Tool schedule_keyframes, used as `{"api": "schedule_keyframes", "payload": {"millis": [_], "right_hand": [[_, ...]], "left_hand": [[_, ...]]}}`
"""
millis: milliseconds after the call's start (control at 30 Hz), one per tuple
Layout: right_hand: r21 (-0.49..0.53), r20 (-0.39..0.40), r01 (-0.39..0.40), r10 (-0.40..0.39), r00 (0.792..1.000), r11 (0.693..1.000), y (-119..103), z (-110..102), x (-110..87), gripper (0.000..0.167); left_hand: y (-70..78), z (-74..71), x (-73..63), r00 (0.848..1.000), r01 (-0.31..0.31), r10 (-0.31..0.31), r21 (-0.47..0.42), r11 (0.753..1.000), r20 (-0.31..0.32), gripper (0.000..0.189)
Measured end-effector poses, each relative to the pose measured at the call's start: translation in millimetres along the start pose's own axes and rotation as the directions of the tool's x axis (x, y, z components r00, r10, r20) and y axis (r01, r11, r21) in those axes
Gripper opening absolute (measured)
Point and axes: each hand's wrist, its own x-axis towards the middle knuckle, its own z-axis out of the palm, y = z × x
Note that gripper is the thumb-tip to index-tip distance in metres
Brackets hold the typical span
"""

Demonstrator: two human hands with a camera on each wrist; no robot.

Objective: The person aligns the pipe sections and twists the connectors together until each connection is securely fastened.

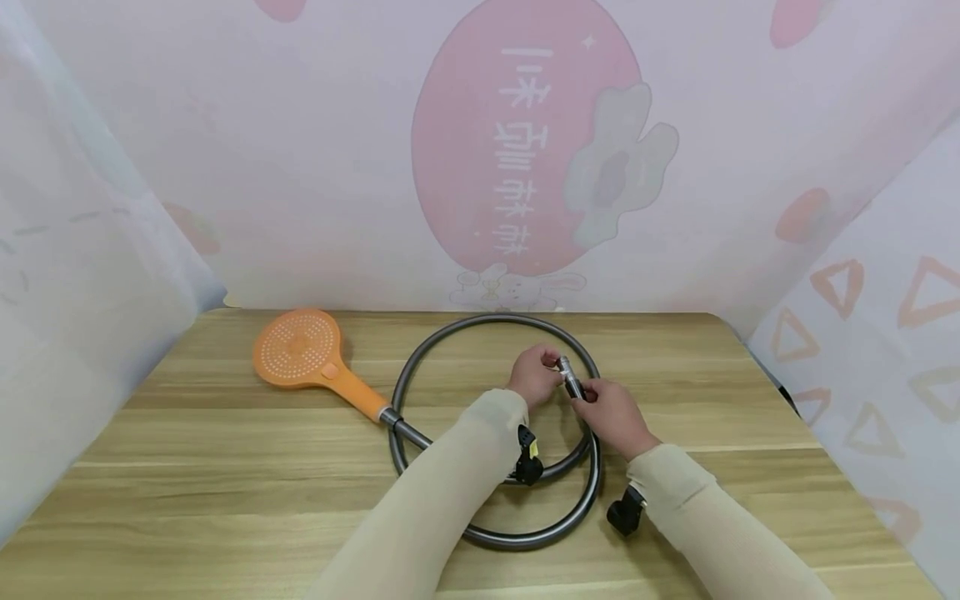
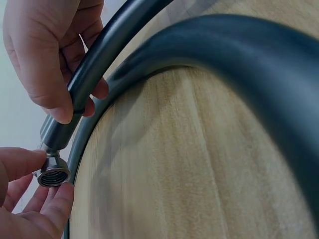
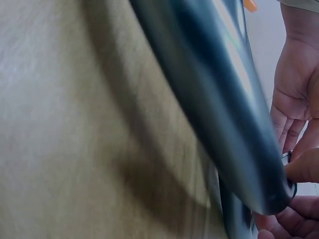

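Observation:
A dark grey shower hose (image 1: 517, 542) lies looped on the table, its free end lifted and ending in a silvery threaded nut (image 2: 53, 174). My left hand (image 1: 535, 377) pinches this nut between thumb and fingers; the nut's open mouth shows in the left wrist view. Just behind the nut, my right hand (image 1: 615, 414) grips the hose's end sleeve (image 2: 57, 132), thumb on one side and fingers on the other. To the left lies an orange shower head (image 1: 297, 348), face up, its handle joined to the hose's other end.
The wooden table (image 1: 225, 500) carries the hose and shower head. A pale printed cloth (image 1: 337, 167) rises behind the table's far edge and along both sides. Each wrist wears a small black camera, the left camera (image 1: 529, 458) hanging over the hose loop.

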Motion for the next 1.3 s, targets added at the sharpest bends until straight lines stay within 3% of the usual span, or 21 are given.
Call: {"api": "schedule_keyframes", "payload": {"millis": [800, 1300], "right_hand": [[-0.036, 0.012, -0.043, 0.043, 0.999, 0.998, 4.6, 0.6, 5.7, 0.026], [-0.061, 0.032, -0.072, 0.074, 0.997, 0.996, 6.2, 0.1, 7.7, 0.02]], "left_hand": [[-6.0, 6.4, 8.0, 1.0, 0.01, -0.011, 0.036, 0.999, 0.027, 0.024], [-1.2, 1.0, 7.5, 0.993, 0.053, -0.056, 0.039, 0.998, 0.107, 0.023]]}}
